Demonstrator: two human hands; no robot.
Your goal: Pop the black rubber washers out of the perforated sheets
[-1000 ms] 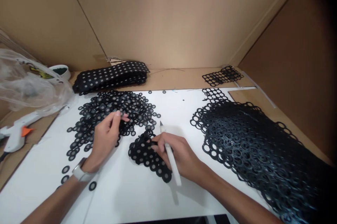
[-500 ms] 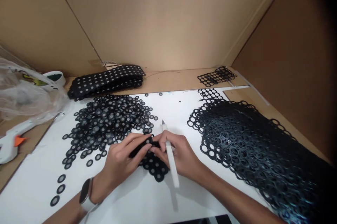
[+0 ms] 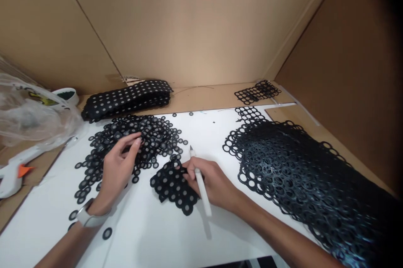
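Observation:
My left hand [image 3: 121, 161] is over the pile of loose black ring-shaped discs [image 3: 159, 140] with grey centres. Its thumb and forefinger come together at the pile; what lies between their tips, if anything, is too small to make out. My right hand [image 3: 209, 180] grips a white pen-like tool [image 3: 203, 192], its dark pointed tip aimed away from me. Fingertips of the same hand touch the edge of a small black panel [image 3: 174, 186] of joined discs with grey dots, which lies on the white board [image 3: 151, 238].
A heap of black ring mesh sheets [image 3: 283, 167] covers the right side. Behind are a folded dotted black strip [image 3: 126, 98] and a small mesh piece [image 3: 258, 91]. A white glue gun [image 3: 14, 171], plastic bag [image 3: 34, 113] and white bowl [image 3: 71, 97] stand left. Cardboard walls [image 3: 195, 24] surround the board.
My left hand has let go of the dotted panel and moved left and away from me to the disc pile. The panel now lies flatter, with my right hand still at its edge.

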